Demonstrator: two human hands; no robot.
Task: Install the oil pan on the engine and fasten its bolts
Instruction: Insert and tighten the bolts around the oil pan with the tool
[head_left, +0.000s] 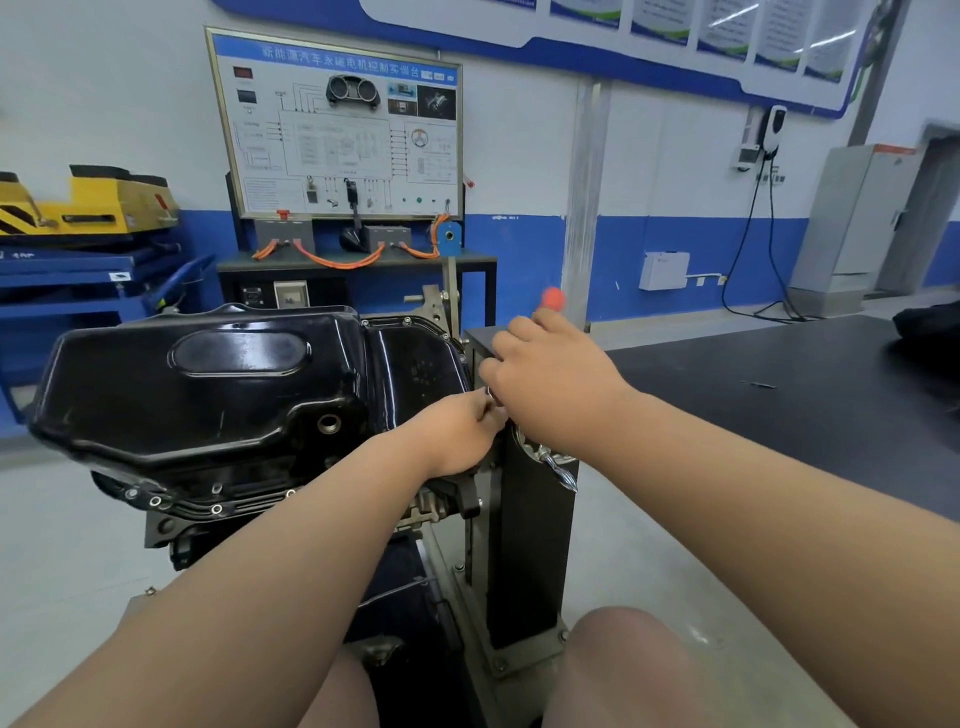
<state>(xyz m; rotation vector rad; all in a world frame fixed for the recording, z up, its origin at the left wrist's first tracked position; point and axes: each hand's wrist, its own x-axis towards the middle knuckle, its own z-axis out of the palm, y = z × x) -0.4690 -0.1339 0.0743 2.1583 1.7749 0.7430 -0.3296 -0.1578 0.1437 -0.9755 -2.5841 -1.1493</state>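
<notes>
A glossy black oil pan lies on top of the upturned engine, which is mounted on a stand. Bolts show along the pan's flange at the near left and the far right. My left hand pinches a small metal piece at the pan's right edge. My right hand curls round a tool whose red handle end sticks up above the knuckles; its shaft is hidden by my fingers. Both hands meet at the pan's near right corner.
The black stand column with a chrome crank handle is just below my hands. A dark table stretches to the right. Behind stand a wiring training board, a blue lift with a yellow unit and a grey cabinet.
</notes>
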